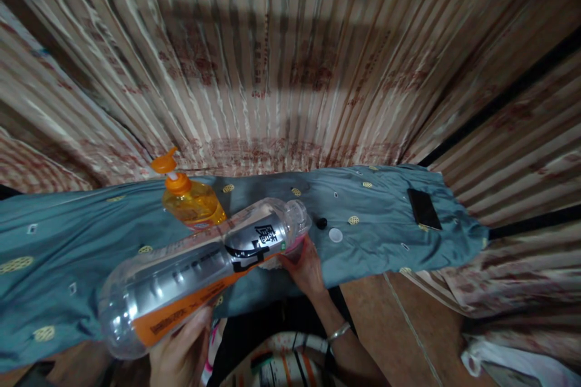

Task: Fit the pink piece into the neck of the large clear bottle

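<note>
Large clear plastic bottle with silver-and-orange label (204, 272), tilted: base gripped by left hand (181, 351), neck just above right hand (306, 266), its grasp untellable. Beyond the hands stood an orange pump bottle (193, 201) and a white round cap (335, 234)

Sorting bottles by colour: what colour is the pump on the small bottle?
Orange: the pump behind the large bottle; head view shows it best.
</note>
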A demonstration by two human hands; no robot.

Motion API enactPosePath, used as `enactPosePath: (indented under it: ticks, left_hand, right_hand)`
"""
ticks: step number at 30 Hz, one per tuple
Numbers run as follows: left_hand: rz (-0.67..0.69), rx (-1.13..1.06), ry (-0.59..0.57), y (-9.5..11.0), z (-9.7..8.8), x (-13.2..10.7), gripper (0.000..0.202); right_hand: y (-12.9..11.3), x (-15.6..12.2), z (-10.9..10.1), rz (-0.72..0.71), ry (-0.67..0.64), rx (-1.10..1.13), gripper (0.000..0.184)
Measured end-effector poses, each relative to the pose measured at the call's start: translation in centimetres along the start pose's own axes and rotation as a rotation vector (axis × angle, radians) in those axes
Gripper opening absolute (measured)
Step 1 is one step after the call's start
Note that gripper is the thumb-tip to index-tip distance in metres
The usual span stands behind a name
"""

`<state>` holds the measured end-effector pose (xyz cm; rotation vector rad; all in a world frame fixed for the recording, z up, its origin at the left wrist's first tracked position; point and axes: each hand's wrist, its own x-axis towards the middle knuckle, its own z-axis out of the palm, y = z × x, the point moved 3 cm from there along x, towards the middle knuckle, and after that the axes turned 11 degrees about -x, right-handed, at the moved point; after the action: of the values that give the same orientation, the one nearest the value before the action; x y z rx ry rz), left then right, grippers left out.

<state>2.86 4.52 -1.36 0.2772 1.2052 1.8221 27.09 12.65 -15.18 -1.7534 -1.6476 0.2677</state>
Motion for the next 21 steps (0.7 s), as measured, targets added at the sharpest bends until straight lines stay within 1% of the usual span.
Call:
enactPosePath:
  ticks: [5,8,10,12,15,17,19,21]
  left_hand:
    - [-0.015,0.026,0.021,0.2,0.4,-0.5,0.027]
    - [-0.017,0.012,0.006,0.4,0.5,-0.4,0.029]
    - [-0.012,-0.005,-0.012,0.5,0.9,-0.6,0.028]
    - [-0.004,0.012,0.007,0.8,1.5,-1.1,0.018]
    - [-0.001,-0.016,0.001,1.1,2.3,-1.8,0.024]
    - [-0.013,-0.003,0.009,1.0,2.2,-1.7,0.023]
    - [-0.027,0.013,0.014,0.8,1.6,-1.2,0.022]
    - [-0.010,-0.013,-0.004,0.7,1.0,-0.5,0.031]
  right_hand:
    - [0.1,0.0,0.2,-0.003,0.017,-0.010,0.084]
    - [0.0,0.0,0.1,-0.007,0.013,-0.006,0.082]
    - [-0.1,0.1,-0.1,-0.012,0.004,-0.005,0.081]
    - [-0.3,0.1,-0.3,-0.016,-0.004,-0.009,0.080]
    - [-0.5,0.2,-0.5,-0.020,-0.002,-0.015,0.079]
    - [-0.5,0.2,-0.5,-0.021,0.004,-0.019,0.080]
    - [-0.5,0.2,-0.4,-0.022,0.005,-0.024,0.080]
    - [-0.4,0.2,-0.4,-0.020,0.005,-0.030,0.079]
